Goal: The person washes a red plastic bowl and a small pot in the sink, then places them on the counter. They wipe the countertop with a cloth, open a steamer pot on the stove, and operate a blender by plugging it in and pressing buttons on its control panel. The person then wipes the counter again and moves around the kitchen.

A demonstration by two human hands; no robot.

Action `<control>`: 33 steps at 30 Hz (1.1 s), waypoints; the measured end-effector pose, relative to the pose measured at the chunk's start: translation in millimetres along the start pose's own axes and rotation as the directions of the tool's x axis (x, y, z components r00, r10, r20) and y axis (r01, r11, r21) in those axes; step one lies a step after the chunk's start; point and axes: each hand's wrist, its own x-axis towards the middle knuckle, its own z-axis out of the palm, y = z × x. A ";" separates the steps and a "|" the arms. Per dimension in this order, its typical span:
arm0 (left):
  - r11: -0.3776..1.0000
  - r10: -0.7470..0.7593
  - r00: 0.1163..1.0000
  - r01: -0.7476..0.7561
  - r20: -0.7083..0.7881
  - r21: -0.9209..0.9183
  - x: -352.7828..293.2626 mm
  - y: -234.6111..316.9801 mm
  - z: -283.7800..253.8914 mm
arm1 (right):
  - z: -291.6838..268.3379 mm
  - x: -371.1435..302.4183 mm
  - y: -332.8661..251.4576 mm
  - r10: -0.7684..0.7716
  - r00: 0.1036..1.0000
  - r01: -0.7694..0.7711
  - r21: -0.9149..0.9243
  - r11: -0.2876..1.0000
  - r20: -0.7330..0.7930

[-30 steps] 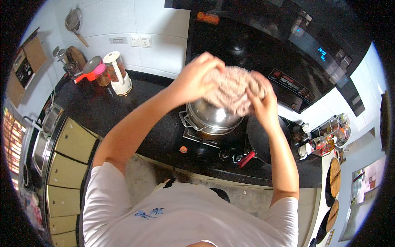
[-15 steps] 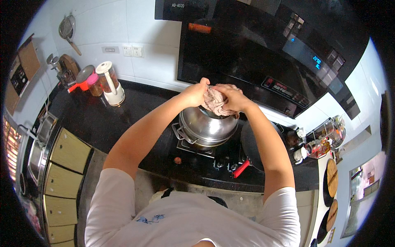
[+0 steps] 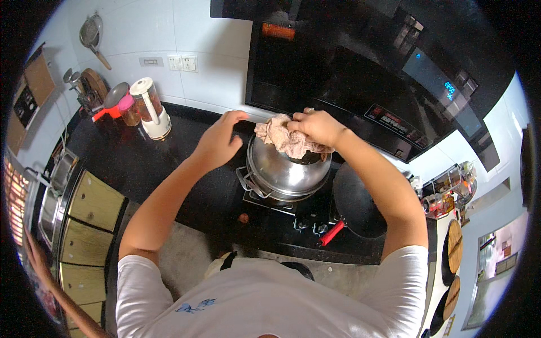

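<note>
A large domed steel pot (image 3: 284, 176) stands on the stove's left burner, its loop handles toward the left front. Above the dome my right hand (image 3: 320, 127) is closed on a crumpled pinkish-beige cloth (image 3: 279, 135). The cloth drapes over the dark top of the dome and hides most of it. My left hand (image 3: 220, 141) is in the air to the left of the pot, apart from the cloth. Its fingers and thumb are spread and nothing is in them.
A dark wok (image 3: 360, 200) with a red handle sits right of the pot. The black hood (image 3: 338, 73) hangs low behind. A white-handled jug (image 3: 153, 115) and jars stand at the back left. Another person's arm (image 3: 62, 296) shows by the left cabinets.
My left hand has let go of the cloth and moved left, opening. My right hand keeps its grip, and the cloth now hangs looser. Another person's arm has appeared at the lower left.
</note>
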 end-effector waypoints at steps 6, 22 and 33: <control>0.995 -0.098 0.994 0.097 -0.052 -0.019 -38.5 -19.1 -30.0 | -10.9 5.3 4.0 -0.016 0.999 0.017 -0.010 1.000 0.032; 0.940 -0.262 0.963 0.239 -0.067 -0.245 -100.8 -30.4 -5.9 | -56.5 -126.9 39.7 0.617 0.770 -0.567 0.267 0.779 -0.164; 0.930 -0.332 0.943 0.324 -0.017 -0.174 -109.6 10.7 41.6 | 42.3 -310.8 48.8 0.861 0.497 -0.867 0.100 0.488 0.108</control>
